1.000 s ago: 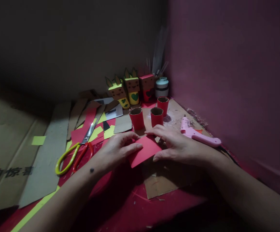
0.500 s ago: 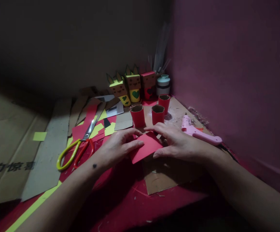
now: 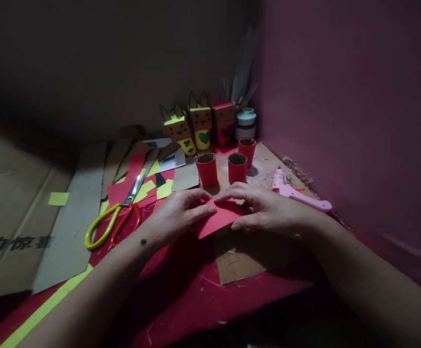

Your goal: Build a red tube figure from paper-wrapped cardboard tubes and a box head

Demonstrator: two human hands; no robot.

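Observation:
A piece of red paper point(image 3: 219, 217) is held tilted between my two hands, above a cardboard sheet point(image 3: 256, 263). My left hand point(image 3: 183, 210) pinches its left side, thumb on top and fingers behind. At the right side, my right hand point(image 3: 259, 205) grips the paper with the thumb near its front edge and the fingers along the far edge. Just beyond my fingers stand three red paper-covered tubes: a left one point(image 3: 206, 171), a middle one point(image 3: 237, 170) and a rear one point(image 3: 248, 151). Their open tops show bare cardboard inside.
Scissors point(image 3: 121, 212) with yellow and red handles lie left among paper scraps. A pink glue gun point(image 3: 301, 195) rests at right. Box-headed paper figures point(image 3: 200, 123) and a lidded jar point(image 3: 246, 124) stand behind. A large cardboard box point(image 3: 10, 212) is at far left; a wall rises on the right.
My right fingers have slid slightly left along the paper's far edge, and the sheet looks more foreshortened. Both hands still hold it. The whole view has shifted a little.

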